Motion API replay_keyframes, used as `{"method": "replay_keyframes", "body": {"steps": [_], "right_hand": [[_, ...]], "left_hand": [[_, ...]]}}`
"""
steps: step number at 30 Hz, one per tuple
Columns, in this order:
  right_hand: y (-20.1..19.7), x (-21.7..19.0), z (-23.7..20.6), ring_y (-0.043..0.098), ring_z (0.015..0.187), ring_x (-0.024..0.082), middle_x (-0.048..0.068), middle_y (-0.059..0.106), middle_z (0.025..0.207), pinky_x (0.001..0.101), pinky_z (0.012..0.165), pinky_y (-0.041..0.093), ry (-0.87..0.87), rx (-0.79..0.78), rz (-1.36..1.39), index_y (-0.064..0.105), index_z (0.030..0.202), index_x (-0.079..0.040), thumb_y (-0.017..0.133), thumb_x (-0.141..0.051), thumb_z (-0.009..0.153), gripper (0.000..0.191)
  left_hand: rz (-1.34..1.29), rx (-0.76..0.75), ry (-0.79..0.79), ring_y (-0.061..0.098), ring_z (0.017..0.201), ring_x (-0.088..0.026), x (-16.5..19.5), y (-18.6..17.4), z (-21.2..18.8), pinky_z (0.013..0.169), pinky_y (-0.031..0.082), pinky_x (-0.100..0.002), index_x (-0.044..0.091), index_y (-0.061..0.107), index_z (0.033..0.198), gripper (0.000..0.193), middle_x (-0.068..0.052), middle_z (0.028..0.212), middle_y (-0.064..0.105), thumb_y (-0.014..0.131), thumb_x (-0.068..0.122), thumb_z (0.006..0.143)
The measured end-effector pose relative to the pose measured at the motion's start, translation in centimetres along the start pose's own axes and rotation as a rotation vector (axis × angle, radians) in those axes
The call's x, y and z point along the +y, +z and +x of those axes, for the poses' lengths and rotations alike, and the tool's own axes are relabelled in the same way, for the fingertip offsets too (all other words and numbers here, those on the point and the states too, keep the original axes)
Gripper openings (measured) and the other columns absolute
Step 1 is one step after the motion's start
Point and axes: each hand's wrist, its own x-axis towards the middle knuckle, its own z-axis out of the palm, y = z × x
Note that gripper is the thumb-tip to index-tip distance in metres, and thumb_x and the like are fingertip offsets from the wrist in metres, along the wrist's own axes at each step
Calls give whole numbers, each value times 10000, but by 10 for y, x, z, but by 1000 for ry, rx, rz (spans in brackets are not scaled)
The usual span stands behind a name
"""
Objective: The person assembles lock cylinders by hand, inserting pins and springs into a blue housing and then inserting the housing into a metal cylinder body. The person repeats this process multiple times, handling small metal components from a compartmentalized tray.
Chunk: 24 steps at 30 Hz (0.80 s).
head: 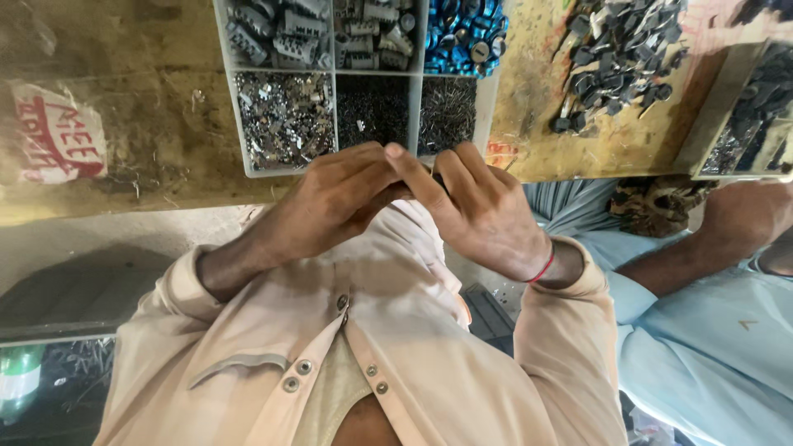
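My left hand (330,198) and my right hand (483,211) meet in front of my chest, just below the front edge of the wooden bench (149,124). The fingers of both are curled together around a small dark part (436,177), which is almost wholly hidden. My right forefinger lies across the fingertips of my left hand. A red thread (543,268) circles my right wrist. Both sleeves are pale peach.
A white compartment tray (334,78) above my hands holds grey metal bodies, blue round caps (462,33), tiny shiny bits and thin pins. A heap of dark grey parts (619,54) lies to the right, with another tray (756,116) beyond. A co-worker's arm (727,227) in light blue rests at right.
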Motion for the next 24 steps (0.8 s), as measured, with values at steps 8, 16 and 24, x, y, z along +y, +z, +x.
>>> {"method": "replay_keyframes", "body": {"steps": [8,16,24], "right_hand": [[9,-5,-7,541,807,296,106,515,932,435,655,469,149,104,161,327,1554,-6,656,131,892,752],[17,-2,-26,578,944,180,147,548,1229,265,858,502,470,142,884,254,1611,-2,478,122,1129,546],[30,-2,-23,611,877,199,134,609,1068,333,799,531,342,230,670,171,1637,-44,475,132,1123,623]], "left_hand": [[-87,32,-79,720,972,-297,8,12,0,830,609,-406,-29,602,1278,341,-143,1087,686,743,-19,967],[15,191,-16,730,1097,-283,10,8,6,859,647,-317,-1,569,1385,403,-168,1252,681,741,-3,1021],[138,152,54,690,1007,-293,17,-2,9,816,609,-389,-54,546,1371,439,-165,1202,655,774,-10,998]]}}
